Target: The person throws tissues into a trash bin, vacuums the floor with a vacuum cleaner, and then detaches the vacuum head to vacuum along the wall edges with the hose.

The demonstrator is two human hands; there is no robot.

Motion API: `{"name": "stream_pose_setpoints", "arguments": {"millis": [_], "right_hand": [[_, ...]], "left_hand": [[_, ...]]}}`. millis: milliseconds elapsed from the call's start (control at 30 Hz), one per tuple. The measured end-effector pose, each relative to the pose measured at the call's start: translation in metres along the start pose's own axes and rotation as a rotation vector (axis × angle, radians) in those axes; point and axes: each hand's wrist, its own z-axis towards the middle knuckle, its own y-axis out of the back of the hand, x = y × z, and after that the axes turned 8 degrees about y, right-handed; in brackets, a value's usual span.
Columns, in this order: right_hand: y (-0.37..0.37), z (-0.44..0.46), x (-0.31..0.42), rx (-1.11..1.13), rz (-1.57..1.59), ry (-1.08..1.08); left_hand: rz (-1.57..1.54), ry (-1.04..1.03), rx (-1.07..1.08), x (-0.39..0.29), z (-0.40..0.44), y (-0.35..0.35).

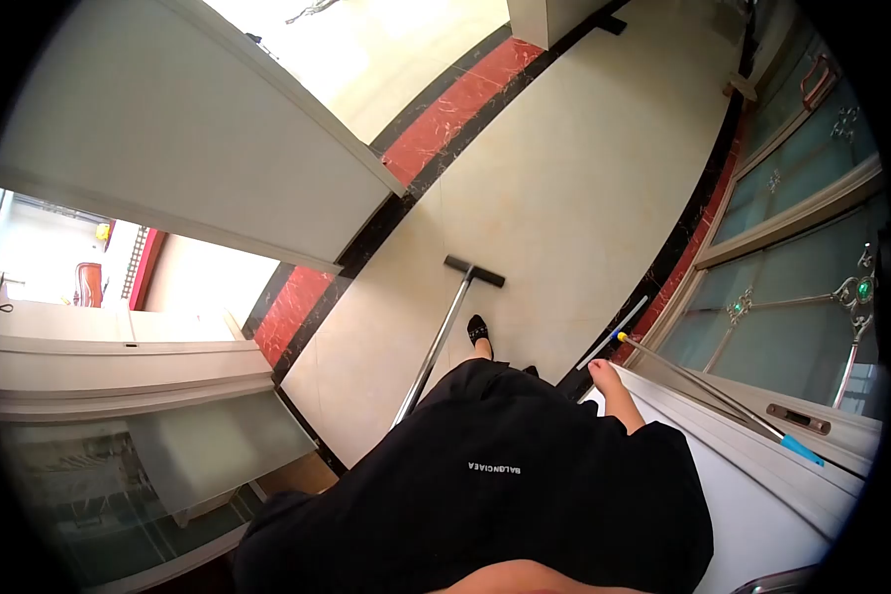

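A T-shaped tool with a long silver pole (432, 361) and a dark flat head (473, 271) stands on the tiled floor, its upper end hidden behind the black shirt (525, 495). My left hand is out of sight. On the right, my right hand (602, 374) hangs beside the shirt with its fingers curled in, and nothing shows in it. Near it is the end of a second tool, with a grey blade (614, 332), a yellow joint and a thin pole (703, 384) ending in a blue grip (802, 450), leaning by the glass door.
Glass doors (792, 213) with metal ornaments line the right side. At the left stand a pale panel (198, 129) and a glass-fronted unit (158, 465). Red and black borders (465, 99) edge the cream floor (564, 168). A dark shoe (478, 328) shows below.
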Motion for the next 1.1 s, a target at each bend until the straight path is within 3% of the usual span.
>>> {"name": "stream_pose_setpoints", "arguments": {"millis": [333,567,667,800,900,967,1033,1100], "right_hand": [[-0.018,-0.02,-0.024,0.028,0.001,-0.027],[-0.028,-0.028,-0.076,-0.137,0.061,-0.128],[-0.026,-0.048,-0.069,-0.124,0.135,-0.256],[-0.028,-0.06,-0.051,-0.118,0.126,-0.342],[-0.033,-0.05,-0.039,-0.066,0.091,-0.345],[-0.029,-0.026,-0.017,0.007,-0.023,-0.223],[-0.012,-0.01,0.055,-0.044,-0.041,-0.165],[-0.005,0.013,0.101,-0.073,0.015,-0.122]], "left_hand": [[-0.036,0.049,-0.073,-0.087,0.044,0.001],[0.452,-0.176,-0.178,-0.281,0.101,0.071],[0.513,-0.179,-0.177,-0.384,0.119,0.081],[0.419,-0.24,-0.075,-0.474,0.193,0.074],[0.379,-0.207,-0.136,-0.508,0.211,0.032],[0.396,-0.217,-0.135,-0.506,0.217,0.012],[0.496,-0.284,-0.12,-0.484,0.238,0.02],[0.511,-0.254,-0.014,-0.466,0.2,0.028]]}}
